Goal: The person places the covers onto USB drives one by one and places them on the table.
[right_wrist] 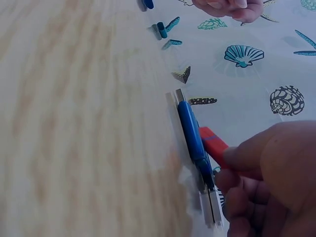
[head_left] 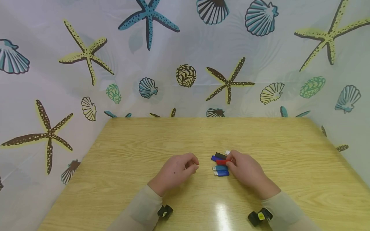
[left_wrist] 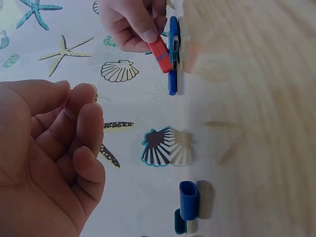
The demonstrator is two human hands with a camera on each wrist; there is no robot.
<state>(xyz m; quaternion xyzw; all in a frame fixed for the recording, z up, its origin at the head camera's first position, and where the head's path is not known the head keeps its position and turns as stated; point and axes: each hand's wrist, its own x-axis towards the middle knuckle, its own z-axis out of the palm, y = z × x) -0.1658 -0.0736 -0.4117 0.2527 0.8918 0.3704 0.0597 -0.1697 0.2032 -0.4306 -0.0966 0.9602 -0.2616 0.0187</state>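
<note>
My right hand (head_left: 245, 168) pinches a red USB stick (head_left: 222, 162) between thumb and fingers, slightly above the table. Around it lie a black stick (head_left: 220, 155), a dark blue stick (head_left: 215, 158) and a white one (head_left: 227, 152), partly covered by that hand. Two blue USB sticks (head_left: 223, 173) with bare metal plugs lie side by side just below the red one. To the left, my left hand (head_left: 177, 170) hovers with loosely curled fingers and holds nothing. In the left wrist view, a blue cap (left_wrist: 189, 200) and a teal cap (left_wrist: 180, 221) stand out near that hand.
The wood-grain table (head_left: 138, 134) runs back to a white curtain (head_left: 167, 57) printed with starfish and shells, which also hangs along both sides. A black wrist camera (head_left: 165, 211) sits on the left sleeve, another (head_left: 260, 217) on the right.
</note>
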